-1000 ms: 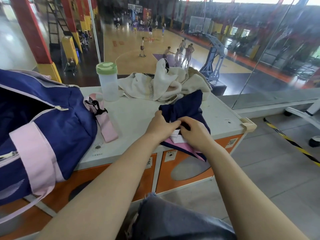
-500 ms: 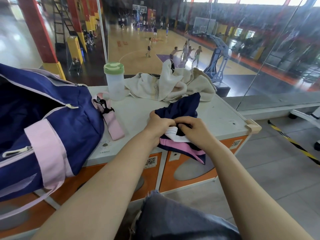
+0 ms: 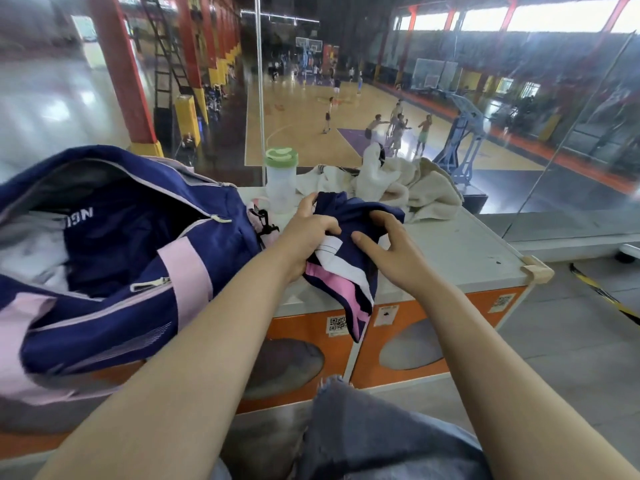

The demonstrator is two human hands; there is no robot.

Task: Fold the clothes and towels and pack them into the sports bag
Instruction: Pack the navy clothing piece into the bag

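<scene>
A navy garment [image 3: 349,251] with pink and white panels was bunched between both hands, its lower end hanging over the counter's [image 3: 460,251] front edge. The left hand [image 3: 304,237] gripped its left side with curled fingers; the right hand [image 3: 391,247] pinched the cloth with thumb and curled fingers. Left of the left hand sat the sports bag [image 3: 131,258], unzipped. Beyond the hands lay cream towels [image 3: 408,192], with a bottle [image 3: 281,181] just beside them.
</scene>
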